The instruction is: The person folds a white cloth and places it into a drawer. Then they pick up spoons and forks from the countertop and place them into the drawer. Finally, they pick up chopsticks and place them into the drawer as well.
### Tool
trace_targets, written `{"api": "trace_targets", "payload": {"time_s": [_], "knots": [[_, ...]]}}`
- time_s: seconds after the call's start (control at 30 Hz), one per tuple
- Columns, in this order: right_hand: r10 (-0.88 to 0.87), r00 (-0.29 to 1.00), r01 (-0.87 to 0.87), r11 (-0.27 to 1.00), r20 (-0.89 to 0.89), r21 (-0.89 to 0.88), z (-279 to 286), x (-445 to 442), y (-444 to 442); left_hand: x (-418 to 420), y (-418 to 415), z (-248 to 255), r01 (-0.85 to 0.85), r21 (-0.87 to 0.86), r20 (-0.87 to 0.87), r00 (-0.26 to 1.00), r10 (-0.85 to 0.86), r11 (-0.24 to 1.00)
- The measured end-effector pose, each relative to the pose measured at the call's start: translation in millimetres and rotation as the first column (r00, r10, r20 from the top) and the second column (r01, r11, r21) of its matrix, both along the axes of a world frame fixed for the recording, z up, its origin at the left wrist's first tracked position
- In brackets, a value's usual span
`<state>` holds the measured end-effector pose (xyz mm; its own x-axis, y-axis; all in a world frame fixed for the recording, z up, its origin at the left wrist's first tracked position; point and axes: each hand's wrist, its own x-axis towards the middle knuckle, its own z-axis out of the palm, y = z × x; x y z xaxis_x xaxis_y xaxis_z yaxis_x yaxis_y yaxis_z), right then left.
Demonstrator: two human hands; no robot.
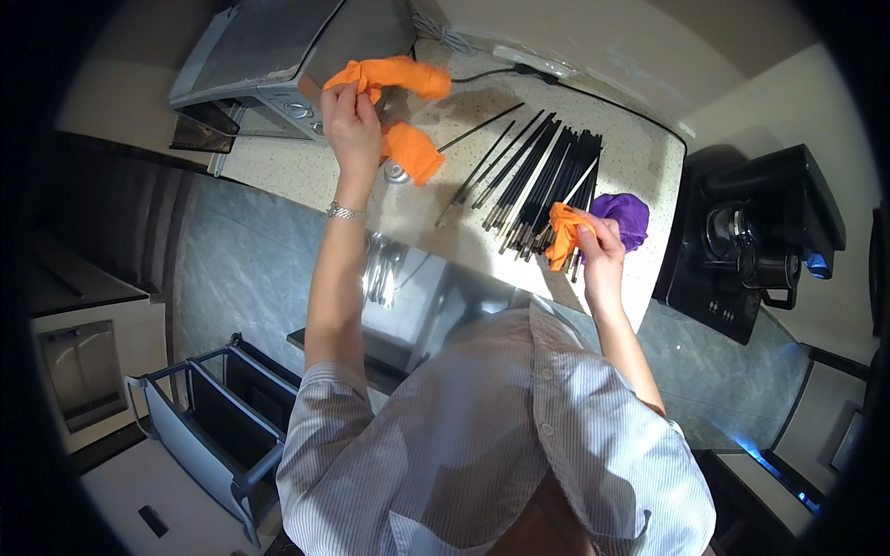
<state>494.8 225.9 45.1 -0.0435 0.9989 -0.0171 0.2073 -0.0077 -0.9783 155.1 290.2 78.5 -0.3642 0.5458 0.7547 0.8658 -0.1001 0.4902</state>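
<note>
My left hand (351,128) pinches a piece of bright orange fabric (410,75) near the oven; its free end hangs out to the right and is blurred. Below that hand lies a second orange fabric piece (415,151), next to a small round silver object (396,172). My right hand (603,247) grips a crumpled orange fabric piece (567,233) over the lower end of a spread of thin black rods (549,174). Several rods are pale, and a few lie apart on the left. Just behind my right hand sits a bunched purple cloth (624,217), partly hidden.
A speckled countertop (452,198) carries the rods. A countertop oven (292,104) stands at the left. A cable runs to a wrapped power strip (534,61) by the wall. A black coffee maker (751,229) is at the right. A grey cart (208,424) stands lower left.
</note>
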Motion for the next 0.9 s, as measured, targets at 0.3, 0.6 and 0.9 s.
{"api": "trace_targets", "payload": {"time_s": [0.3, 0.6, 0.9], "knots": [[0.151, 0.983, -0.153, 0.988, -0.103, -0.010, 12, -1, -3, 6, 0, -154, 0.002, -0.587, -0.324, 0.916, -0.237, 0.810], [0.056, 0.972, -0.098, 0.980, -0.228, -0.174, -6, 17, -13, 12, 4, -162, -0.122, -0.586, -0.568, 0.767, -0.299, 0.801], [0.028, 0.999, -0.025, 0.996, -0.030, 0.088, 5, 12, 9, 23, 22, -1, -0.065, 0.025, -0.208, 0.976, 0.069, 0.998]]}}
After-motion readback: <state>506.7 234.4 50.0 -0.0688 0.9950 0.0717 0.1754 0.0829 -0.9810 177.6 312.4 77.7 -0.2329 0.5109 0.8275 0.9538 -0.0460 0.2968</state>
